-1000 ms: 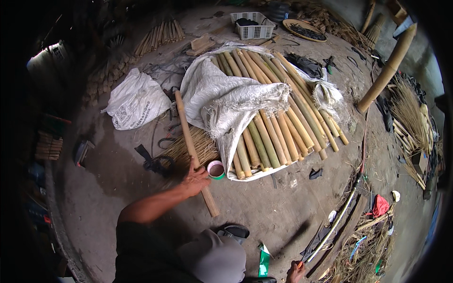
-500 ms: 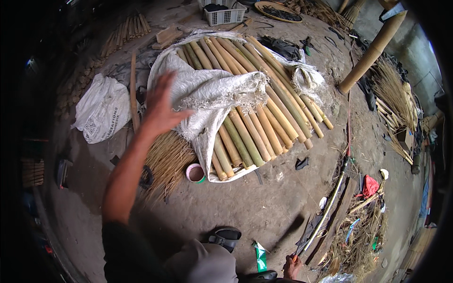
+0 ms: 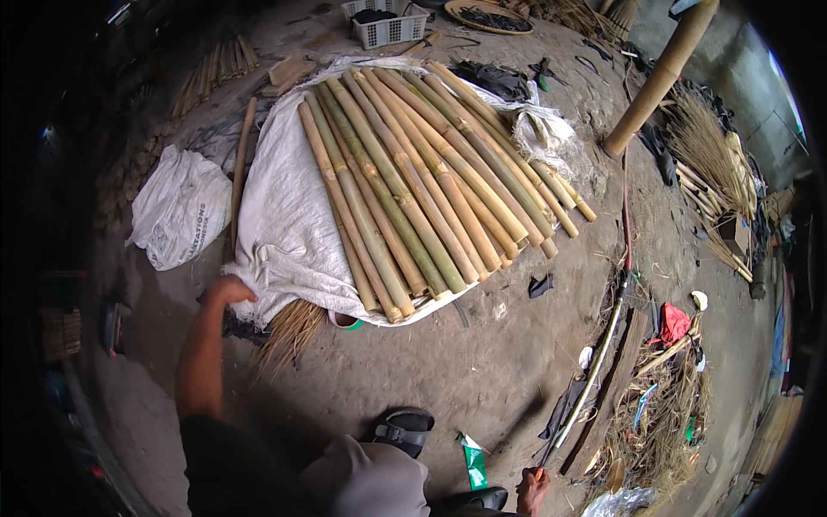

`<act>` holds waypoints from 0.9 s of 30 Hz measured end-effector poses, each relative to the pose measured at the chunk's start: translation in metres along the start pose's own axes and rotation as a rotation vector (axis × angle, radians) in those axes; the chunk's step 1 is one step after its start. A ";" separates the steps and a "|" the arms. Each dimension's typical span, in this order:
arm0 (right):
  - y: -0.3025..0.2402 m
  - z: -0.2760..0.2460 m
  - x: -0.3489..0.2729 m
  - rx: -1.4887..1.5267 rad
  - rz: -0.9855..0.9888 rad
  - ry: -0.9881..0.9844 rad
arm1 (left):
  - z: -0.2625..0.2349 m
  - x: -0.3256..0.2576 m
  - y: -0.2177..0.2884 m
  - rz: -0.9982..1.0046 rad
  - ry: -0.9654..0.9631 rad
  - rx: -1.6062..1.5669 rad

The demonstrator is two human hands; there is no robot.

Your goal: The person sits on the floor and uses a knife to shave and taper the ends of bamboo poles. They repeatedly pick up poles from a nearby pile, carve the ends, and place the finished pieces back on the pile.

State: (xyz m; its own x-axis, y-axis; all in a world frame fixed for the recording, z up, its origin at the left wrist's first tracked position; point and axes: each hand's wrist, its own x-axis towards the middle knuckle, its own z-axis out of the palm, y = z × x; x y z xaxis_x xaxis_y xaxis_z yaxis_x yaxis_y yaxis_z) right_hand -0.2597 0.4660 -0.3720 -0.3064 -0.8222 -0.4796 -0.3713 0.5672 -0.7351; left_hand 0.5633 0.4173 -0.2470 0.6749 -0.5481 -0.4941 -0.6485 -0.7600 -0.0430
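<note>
White plastic basket [image 3: 383,24], crumpled white bag [image 3: 181,207], perhaps a red rag [image 3: 673,323]

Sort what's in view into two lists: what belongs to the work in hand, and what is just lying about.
In hand:
- left hand, at the edge of the white woven sheet
- bamboo poles lying side by side on that sheet
- dry straw bundle poking out beneath it

Lying about:
- crumpled white sack
- white plastic basket
- thick bamboo post
- red cloth
- green packet
</note>
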 end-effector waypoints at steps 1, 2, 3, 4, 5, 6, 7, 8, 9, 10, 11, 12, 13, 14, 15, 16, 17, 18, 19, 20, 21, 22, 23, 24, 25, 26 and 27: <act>-0.002 0.001 0.001 -0.001 0.009 -0.008 | -0.004 0.000 0.003 0.049 0.046 -0.007; -0.006 0.002 0.003 0.003 -0.004 -0.012 | -0.012 -0.004 0.011 0.072 0.123 -0.027; -0.010 0.003 0.007 0.015 -0.029 -0.016 | -0.020 -0.006 0.031 0.116 0.234 -0.045; -0.014 0.004 0.011 0.027 -0.054 -0.018 | -0.026 -0.005 0.061 0.276 0.381 -0.233; -0.019 0.005 0.015 0.040 -0.080 -0.045 | -0.031 -0.003 0.094 0.466 0.570 -0.410; -0.023 0.005 0.019 0.056 -0.106 -0.069 | -0.033 -0.001 0.132 0.585 0.648 -0.654; -0.026 0.005 0.022 0.072 -0.130 -0.089 | -0.033 0.001 0.169 0.585 0.955 -0.494; -0.028 0.004 0.023 0.078 -0.156 -0.091 | -0.031 0.003 0.201 0.590 0.921 -0.564; -0.029 0.004 0.023 0.085 -0.178 -0.093 | -0.031 0.006 0.229 0.645 0.928 -0.632; -0.028 0.002 0.022 0.094 -0.200 -0.092 | -0.030 0.010 0.255 0.504 0.645 -0.781; -0.025 0.000 0.019 0.075 -0.189 -0.088 | -0.030 0.015 0.275 0.406 0.402 -0.908; -0.020 -0.003 0.016 0.056 -0.175 -0.081 | -0.026 0.019 0.291 0.350 0.436 -0.942; -0.014 -0.006 0.012 0.040 -0.159 -0.073 | -0.023 0.022 0.305 0.303 0.457 -0.957; -0.007 -0.008 0.008 0.016 -0.169 -0.073 | -0.020 0.026 0.315 0.282 0.391 -1.033; 0.001 -0.012 0.004 -0.010 -0.177 -0.073 | -0.018 0.030 0.324 0.288 0.457 -1.016; 0.008 -0.014 0.002 -0.037 -0.185 -0.076 | -0.015 0.033 0.332 0.262 0.499 -0.990; 0.015 -0.017 -0.001 -0.066 -0.190 -0.082 | -0.014 0.036 0.339 0.247 0.534 -0.964; 0.021 -0.018 -0.001 -0.035 -0.270 -0.023 | -0.015 0.039 0.343 0.230 0.542 -0.902; 0.025 -0.020 -0.001 -0.098 -0.327 -0.016 | -0.016 0.042 0.346 0.219 0.525 -0.876; 0.028 -0.020 0.000 -0.159 -0.386 -0.009 | -0.020 0.046 0.349 0.209 0.511 -0.850; 0.028 -0.019 0.001 -0.220 -0.444 -0.002 | -0.024 0.049 0.350 0.197 0.475 -0.815; 0.027 -0.017 0.003 -0.173 -0.391 0.005 | -0.028 0.052 0.351 0.169 0.450 -0.768; 0.025 -0.015 0.004 -0.126 -0.338 0.010 | -0.033 0.054 0.349 0.182 0.378 -0.827; 0.021 -0.012 0.005 -0.078 -0.285 0.012 | -0.036 0.056 0.348 0.182 0.236 -0.866; 0.016 -0.008 0.006 -0.003 -0.208 -0.001 | -0.040 0.056 0.345 0.176 0.156 -0.930; 0.011 -0.005 0.006 0.070 -0.129 -0.013 | -0.041 0.056 0.342 0.156 0.092 -1.016; 0.006 -0.002 0.005 0.143 -0.053 -0.023 | -0.042 0.055 0.340 0.100 0.082 -1.089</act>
State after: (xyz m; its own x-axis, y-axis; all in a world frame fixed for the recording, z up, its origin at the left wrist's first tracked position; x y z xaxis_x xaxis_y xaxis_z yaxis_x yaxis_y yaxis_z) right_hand -0.2654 0.4654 -0.3779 -0.2686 -0.8527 -0.4480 -0.2573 0.5117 -0.8197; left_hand 0.3950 0.1136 -0.2521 0.6841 -0.6151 -0.3920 -0.0703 -0.5905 0.8039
